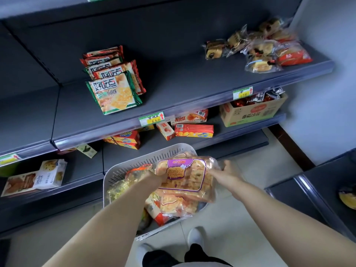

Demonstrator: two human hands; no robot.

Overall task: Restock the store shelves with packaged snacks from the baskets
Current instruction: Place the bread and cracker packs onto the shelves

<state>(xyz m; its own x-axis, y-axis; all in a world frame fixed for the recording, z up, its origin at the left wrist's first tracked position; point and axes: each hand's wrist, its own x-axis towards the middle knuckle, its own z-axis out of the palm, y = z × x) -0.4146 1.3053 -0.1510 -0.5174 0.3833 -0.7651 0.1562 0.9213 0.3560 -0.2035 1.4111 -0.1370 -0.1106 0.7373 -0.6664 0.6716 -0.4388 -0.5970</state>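
Note:
A clear bag of golden pastries with a purple label [185, 176] is held just above a white slotted basket [154, 155] on the floor. My left hand [156, 177] grips the bag's left edge and is partly hidden under it. My right hand [228, 170] grips its right edge. More snack bags [171, 207] lie in the basket beneath. The dark grey upper shelf [192, 81] holds a stack of green and red cracker packs [113, 79] on the left and wrapped cakes [260, 45] on the right.
The lower shelf [238, 130] carries red and yellow biscuit boxes [193, 130], a cardboard carton of packets [252, 110] and white boxes [44, 176] at left. Price tags [152, 118] sit on the shelf rail. Another shelf unit [323, 187] stands at right. My feet [195, 237] are on the tiled floor.

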